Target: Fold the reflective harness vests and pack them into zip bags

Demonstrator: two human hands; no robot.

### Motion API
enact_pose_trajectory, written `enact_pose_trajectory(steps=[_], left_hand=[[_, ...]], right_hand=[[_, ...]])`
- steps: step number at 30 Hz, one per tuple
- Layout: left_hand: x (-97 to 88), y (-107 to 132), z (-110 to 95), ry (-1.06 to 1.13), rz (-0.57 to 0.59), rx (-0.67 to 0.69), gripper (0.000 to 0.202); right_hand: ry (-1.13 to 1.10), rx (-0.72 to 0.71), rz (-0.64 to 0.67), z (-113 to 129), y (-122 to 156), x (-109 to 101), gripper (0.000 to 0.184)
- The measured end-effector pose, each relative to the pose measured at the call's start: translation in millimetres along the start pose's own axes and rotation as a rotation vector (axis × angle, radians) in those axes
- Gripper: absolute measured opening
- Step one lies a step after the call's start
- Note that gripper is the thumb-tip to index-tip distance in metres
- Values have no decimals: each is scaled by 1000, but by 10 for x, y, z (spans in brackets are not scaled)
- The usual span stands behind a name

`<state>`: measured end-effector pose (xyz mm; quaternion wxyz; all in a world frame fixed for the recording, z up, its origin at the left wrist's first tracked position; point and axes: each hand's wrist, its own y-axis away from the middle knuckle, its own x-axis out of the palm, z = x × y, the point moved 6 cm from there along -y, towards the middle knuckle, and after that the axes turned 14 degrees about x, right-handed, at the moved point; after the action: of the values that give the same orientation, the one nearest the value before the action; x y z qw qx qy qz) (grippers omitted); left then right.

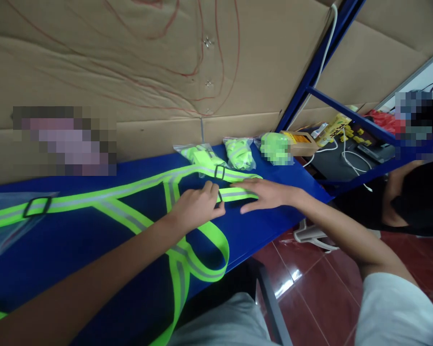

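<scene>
A neon-green reflective safety vest made of elastic straps [137,187] with a grey stripe lies spread over the blue table. My left hand [197,204] is closed, its fingers pinching the vest's strap beside a black buckle mostly hidden behind them. My right hand [270,193] lies with fingers stretched out over the folded loop of the same strap, thumb apart. Just beyond my hands, a black slider buckle [220,172] sits on the upper strap. Another black slider [38,207] is on the strap at the left. One strap loop [222,250] hangs at the table's front edge.
Bagged green vests [239,154] stand along the cardboard wall [159,96]. A clear plastic bag [7,235] lies under the strap at left. At right are a blue metal frame [310,91], an open cardboard box [303,144], white cables and a seated person [418,197].
</scene>
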<state>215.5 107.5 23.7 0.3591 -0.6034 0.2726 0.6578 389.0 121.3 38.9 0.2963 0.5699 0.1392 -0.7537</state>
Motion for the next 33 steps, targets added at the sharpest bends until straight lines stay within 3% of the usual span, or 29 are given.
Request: enact_pose_trajectory(steps=[2,7,15,20,23,28,33], left_hand=[[-22,93,50,-38,-5,31,40],[-52,302,95,-55,32,47,38],[1,473,135,28,80,-36,44],[68,572,216,19,143,-65,45],[73,605,222,19,163,-60,45],[69,632,268,-10,167,-75,46],[84,646,323,-7,163,-103,49]], right_hand=[[-130,25,33,-114,82,-114,55],[-134,161,-33,-465,158,-157,60],[-46,166,-131,-498,272,-43,51],[-22,185,-99,-566,342,54,25],[-62,193,-91,-587,360,65,36],[-134,181,-58,-538,411,80,76],[-108,157,-132,-547,460,132,71]])
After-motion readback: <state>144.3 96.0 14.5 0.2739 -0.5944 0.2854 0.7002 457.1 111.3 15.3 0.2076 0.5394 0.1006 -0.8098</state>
